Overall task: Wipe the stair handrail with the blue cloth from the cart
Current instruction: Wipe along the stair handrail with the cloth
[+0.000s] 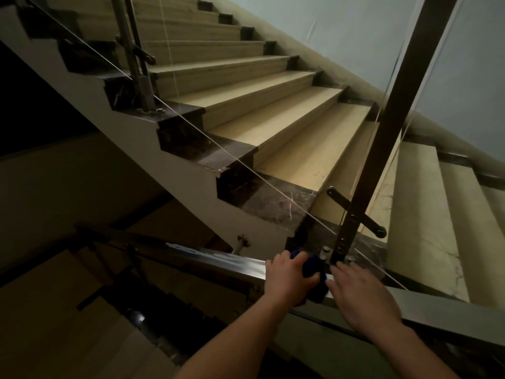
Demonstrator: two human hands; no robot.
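Head cam is all we get, looking down a dim stairwell, so going left to right: the handrail (207, 259), a flat steel bar, runs from the dark lower left across to the bottom right, with a pale sheen on the stretch left of the hands, which could be damp from wiping or just glare, can't tell. Next comes the left hand (288, 274), fingers curled tight around the blue cloth (314, 272), pressing it bunched up onto the top of the rail. Just beside it, touching the cloth's edge, the right hand (363, 296) lies flat on the rail, fingers spread and holding nothing. Right above them a metal post (382, 149) rises from the step, with a glass panel edge (246, 165) slanting across the stairs (287, 119). My guess is the job's mid-way: cloth is already fetched and on the rail, wiping underway, and the long run to the right plus the rail at the upper flight looks left to do. Count: one cloth, two hands, one rail being worked, two posts visible, no cart in sight.
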